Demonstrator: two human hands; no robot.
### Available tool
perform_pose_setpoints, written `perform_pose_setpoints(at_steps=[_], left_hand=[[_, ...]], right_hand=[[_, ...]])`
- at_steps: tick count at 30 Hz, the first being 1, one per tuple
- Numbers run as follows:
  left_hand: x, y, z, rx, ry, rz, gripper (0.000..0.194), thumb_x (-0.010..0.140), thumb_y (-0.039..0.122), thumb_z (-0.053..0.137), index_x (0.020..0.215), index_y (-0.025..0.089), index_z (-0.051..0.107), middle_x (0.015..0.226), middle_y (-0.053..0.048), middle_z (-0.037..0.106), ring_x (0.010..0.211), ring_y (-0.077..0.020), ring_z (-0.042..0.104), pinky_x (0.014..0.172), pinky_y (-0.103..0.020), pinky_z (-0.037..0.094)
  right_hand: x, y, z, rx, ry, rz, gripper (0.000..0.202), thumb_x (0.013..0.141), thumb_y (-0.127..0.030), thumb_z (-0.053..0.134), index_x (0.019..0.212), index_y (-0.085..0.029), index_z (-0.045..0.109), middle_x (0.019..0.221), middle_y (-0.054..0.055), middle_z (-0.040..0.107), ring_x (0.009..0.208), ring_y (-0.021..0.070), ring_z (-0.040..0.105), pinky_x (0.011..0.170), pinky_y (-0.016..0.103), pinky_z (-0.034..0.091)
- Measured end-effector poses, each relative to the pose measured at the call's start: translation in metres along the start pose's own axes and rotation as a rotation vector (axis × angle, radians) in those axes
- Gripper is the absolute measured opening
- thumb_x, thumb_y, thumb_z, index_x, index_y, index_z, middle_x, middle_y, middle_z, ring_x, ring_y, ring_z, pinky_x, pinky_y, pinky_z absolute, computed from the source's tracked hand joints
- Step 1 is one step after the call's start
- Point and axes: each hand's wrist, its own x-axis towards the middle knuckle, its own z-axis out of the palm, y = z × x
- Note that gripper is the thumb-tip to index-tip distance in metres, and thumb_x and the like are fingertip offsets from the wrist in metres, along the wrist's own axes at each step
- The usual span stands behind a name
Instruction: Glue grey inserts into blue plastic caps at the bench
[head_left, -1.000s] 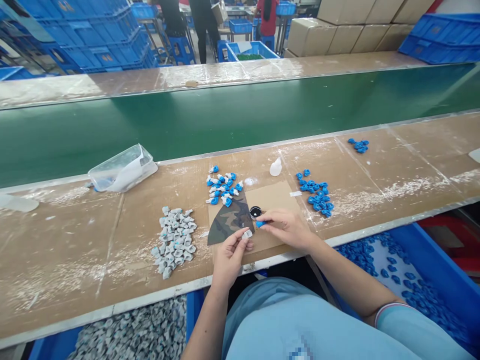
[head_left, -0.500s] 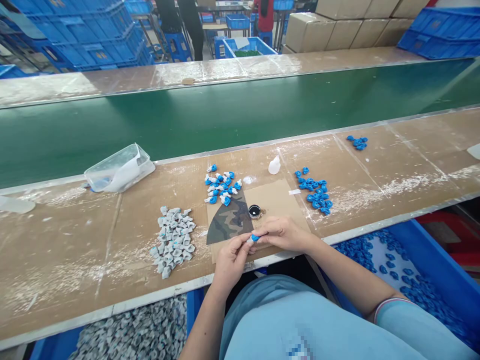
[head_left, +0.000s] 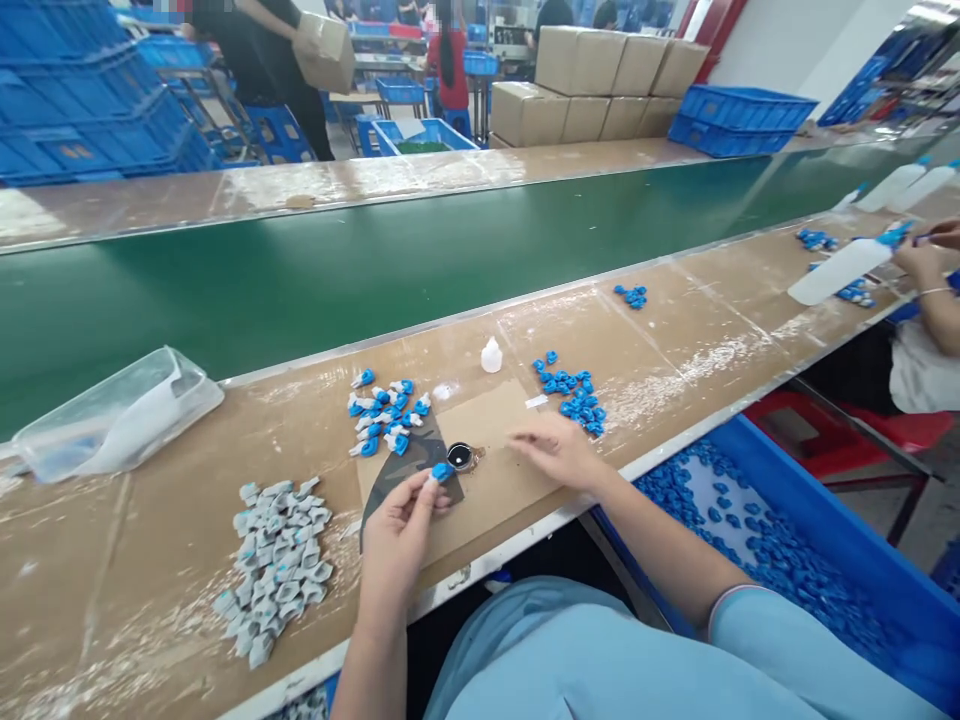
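My left hand [head_left: 401, 520] pinches a small blue-and-white part [head_left: 441, 472] just left of a round black dish [head_left: 460, 457]. To the right of the dish, my right hand [head_left: 556, 450] hovers over the cardboard sheet [head_left: 487, 420] with its fingers apart, holding nothing. Behind my left hand lies a pile of joined blue-and-white parts [head_left: 390, 412], partly on a camouflage-patterned piece [head_left: 409, 455]. Grey-white parts [head_left: 281, 555] are heaped at the left. Loose blue parts [head_left: 581, 400] lie beyond my right hand.
A small white bottle [head_left: 491, 355] stands behind the cardboard. A clear bin [head_left: 120, 415] sits at the left. The green belt [head_left: 337, 255] runs behind the table. Below the right edge is a blue crate [head_left: 825, 520] of blue parts. Another person's hands [head_left: 926, 255] work at far right.
My hands have parted: my left moved left with the part, and my right let go of it and opened. The view has turned to the right.
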Motion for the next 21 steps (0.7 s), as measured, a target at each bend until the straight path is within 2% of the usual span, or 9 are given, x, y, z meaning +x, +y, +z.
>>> perform_pose_setpoints(at_steps=[1, 3, 6, 9, 11, 14, 18, 21], left_hand=[[0.008, 0.001, -0.003, -0.003, 0.039, -0.012, 0.048, 0.067, 0.051, 0.07, 0.095, 0.013, 0.07, 0.071, -0.006, 0.072, 0.062, -0.0167, 0.068, 0.066, -0.032, 0.058], [0.023, 0.002, -0.007, -0.008, 0.106, -0.011, 0.048, 0.066, 0.049, 0.071, 0.097, 0.012, 0.069, 0.073, -0.006, 0.072, 0.063, -0.0168, 0.068, 0.068, -0.033, 0.058], [0.037, 0.001, -0.009, -0.027, 0.162, 0.045, 0.048, 0.069, 0.045, 0.07, 0.105, 0.013, 0.067, 0.089, -0.009, 0.073, 0.07, -0.0171, 0.069, 0.071, -0.034, 0.058], [0.036, -0.003, -0.008, -0.045, 0.176, 0.109, 0.054, 0.07, 0.044, 0.069, 0.115, 0.015, 0.061, 0.108, -0.013, 0.069, 0.078, -0.0173, 0.068, 0.071, -0.032, 0.057], [0.027, -0.008, -0.01, -0.018, 0.19, 0.14, 0.053, 0.07, 0.044, 0.068, 0.114, 0.015, 0.061, 0.109, -0.014, 0.068, 0.079, -0.0175, 0.068, 0.07, -0.032, 0.056], [0.002, -0.014, -0.022, 0.102, 0.24, 0.182, 0.041, 0.073, 0.042, 0.065, 0.105, 0.017, 0.065, 0.099, -0.011, 0.07, 0.08, -0.0183, 0.066, 0.072, -0.032, 0.055], [-0.036, -0.02, -0.055, 0.398, 0.359, 0.277, 0.023, 0.077, 0.036, 0.06, 0.091, 0.02, 0.069, 0.087, -0.007, 0.069, 0.077, -0.0189, 0.064, 0.073, -0.032, 0.053], [-0.057, -0.024, -0.083, 0.583, 0.474, 0.272, 0.018, 0.078, 0.032, 0.057, 0.084, 0.021, 0.069, 0.082, -0.006, 0.066, 0.073, -0.0194, 0.061, 0.071, -0.033, 0.053]], right_hand=[[0.0, 0.01, -0.009, -0.122, 0.058, 0.047, 0.012, 0.086, -0.024, 0.06, 0.089, -0.022, 0.072, 0.084, 0.005, 0.074, 0.08, 0.0189, 0.065, 0.077, 0.033, 0.051], [0.0, 0.032, -0.022, -0.364, 0.085, 0.121, 0.009, 0.083, -0.022, 0.063, 0.085, -0.022, 0.072, 0.081, 0.007, 0.073, 0.077, 0.0216, 0.064, 0.073, 0.036, 0.05], [-0.003, 0.056, -0.031, -0.573, 0.037, 0.169, 0.008, 0.079, -0.019, 0.065, 0.082, -0.022, 0.072, 0.079, 0.007, 0.072, 0.073, 0.0222, 0.062, 0.07, 0.036, 0.049], [-0.003, 0.064, -0.031, -0.633, -0.042, 0.149, 0.016, 0.076, -0.013, 0.064, 0.086, -0.024, 0.072, 0.08, 0.006, 0.072, 0.073, 0.0217, 0.062, 0.069, 0.034, 0.049], [-0.001, 0.063, -0.031, -0.618, -0.073, 0.122, 0.023, 0.074, -0.01, 0.063, 0.091, -0.024, 0.072, 0.081, 0.006, 0.071, 0.072, 0.0213, 0.062, 0.067, 0.033, 0.05], [0.002, 0.059, -0.034, -0.505, -0.057, 0.108, 0.026, 0.072, -0.01, 0.059, 0.092, -0.022, 0.071, 0.083, 0.007, 0.068, 0.069, 0.0199, 0.061, 0.065, 0.032, 0.051], [0.004, 0.058, -0.035, -0.318, 0.012, 0.159, 0.019, 0.071, -0.017, 0.058, 0.086, -0.022, 0.068, 0.077, 0.005, 0.062, 0.058, 0.0173, 0.057, 0.063, 0.034, 0.052], [0.007, 0.057, -0.03, -0.204, 0.041, 0.159, 0.021, 0.073, -0.023, 0.059, 0.092, -0.022, 0.067, 0.074, 0.004, 0.06, 0.061, 0.0189, 0.059, 0.064, 0.035, 0.053]])
